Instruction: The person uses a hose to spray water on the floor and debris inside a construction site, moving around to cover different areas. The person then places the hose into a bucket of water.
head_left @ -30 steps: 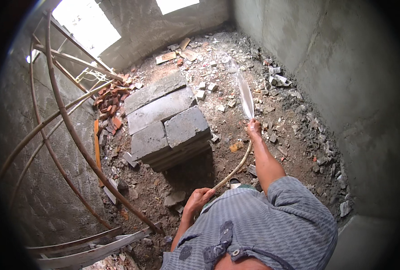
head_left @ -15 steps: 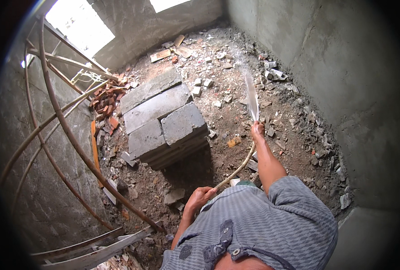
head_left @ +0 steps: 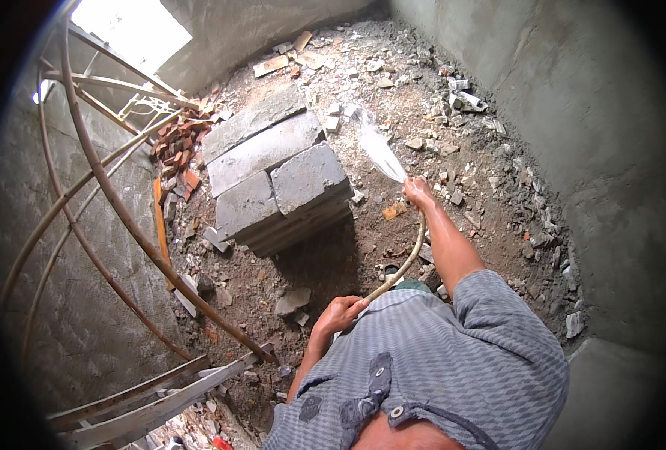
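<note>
A pale hose (head_left: pixel 414 259) curves between my two hands in front of my body. My right hand (head_left: pixel 418 193), with the arm stretched forward, is closed around the hose's outlet end. From there a white spray of water (head_left: pixel 380 152) fans out ahead and to the left, over the rubble beside the block stack. My left hand (head_left: pixel 340 312) grips the hose lower down, close to my waist. Left of the spray stands a stack of grey concrete blocks (head_left: pixel 262 146); neither hand touches it.
Broken stones and rubble (head_left: pixel 460 161) cover the dirt floor. Rusty curved metal bars (head_left: pixel 108 187) lean along the left, above a pile of red brick pieces (head_left: pixel 179 146). A grey plastered wall (head_left: pixel 565 112) rises on the right. Pale beams (head_left: pixel 160 409) lie at lower left.
My right hand has shifted slightly left and nearer the blocks. The water spray has swung left, from pointing up the floor toward the stack. Both hands keep their hold on the hose.
</note>
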Available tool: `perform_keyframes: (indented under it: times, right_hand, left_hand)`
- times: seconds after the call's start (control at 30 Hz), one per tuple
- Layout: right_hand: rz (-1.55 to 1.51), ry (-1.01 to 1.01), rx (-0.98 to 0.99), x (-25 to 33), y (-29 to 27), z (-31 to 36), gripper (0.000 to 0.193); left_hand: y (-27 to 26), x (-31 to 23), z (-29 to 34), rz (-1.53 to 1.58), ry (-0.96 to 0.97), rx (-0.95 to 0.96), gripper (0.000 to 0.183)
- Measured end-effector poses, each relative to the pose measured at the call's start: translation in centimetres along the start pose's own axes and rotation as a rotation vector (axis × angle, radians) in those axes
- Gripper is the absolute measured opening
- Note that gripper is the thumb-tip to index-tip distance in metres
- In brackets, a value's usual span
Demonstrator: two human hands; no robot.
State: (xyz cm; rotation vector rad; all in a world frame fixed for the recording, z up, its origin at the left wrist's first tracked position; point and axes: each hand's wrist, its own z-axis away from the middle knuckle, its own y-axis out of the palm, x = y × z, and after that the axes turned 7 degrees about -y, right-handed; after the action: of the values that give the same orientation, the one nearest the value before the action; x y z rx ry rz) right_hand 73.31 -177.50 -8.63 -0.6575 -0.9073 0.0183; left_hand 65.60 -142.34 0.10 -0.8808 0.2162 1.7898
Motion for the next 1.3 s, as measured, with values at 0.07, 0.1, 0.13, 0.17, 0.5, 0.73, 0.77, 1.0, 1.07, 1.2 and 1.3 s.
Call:
perform_keyframes:
  times: [0.07,0.1,0.13,0.17,0.5,0.73,0.77,1.0,1.07,1.2,1.3]
  right_hand:
    - [-0.060,0.039,-0.017,0.1,0.0,0.6,0.047]
    - [-0.090,0.058,-0.023,0.1,0.2,0.7,0.048]
    - [-0.064,0.053,-0.003,-0.6,0.5,0.3,0.048]
    - [-0.044,0.051,0.011,-1.8,0.6,-0.1,0.048]
    - [-0.024,0.106,0.183,-3.5,1.3,0.3,0.046]
    - [-0.215,0.168,-0.276,-7.0,1.6,-2.7,0.045]
    - [-0.238,0.220,-0.344,-7.5,1.3,-2.8,0.045]
    - [-0.310,0.314,-0.743,-12.7,-1.1,2.1,0.049]
    - [-0.406,0.456,-0.773,-13.8,-2.1,3.1,0.051]
    - [-0.430,0.445,-0.798,-15.9,-2.4,2.9,0.050]
    - [-0.404,0.428,-0.820,-16.1,-2.5,3.0,0.048]
  left_hand:
    - [0.1,-0.1,0.1,0.019,-0.001,0.005,0.039]
    - [0.1,-0.1,0.1,0.029,-0.004,0.005,0.039]
    - [0.2,-0.1,0.2,0.039,-0.006,0.006,0.039]
    - [0.1,-0.2,0.1,0.006,0.004,0.017,0.038]
    - [1.3,-0.4,0.0,-0.023,0.018,0.073,0.038]
    - [1.4,0.2,-1.2,-0.062,-0.050,-0.040,0.038]
    - [1.3,0.1,-1.6,-0.081,-0.042,-0.046,0.038]
    - [1.2,-0.4,-3.8,-0.241,-0.034,-0.016,0.039]
    - [1.6,-0.7,-4.2,-0.273,-0.023,0.005,0.039]
    - [2.1,-0.1,-5.0,-0.289,-0.014,0.074,0.042]
    - [2.1,-0.4,-5.2,-0.287,-0.033,0.115,0.043]
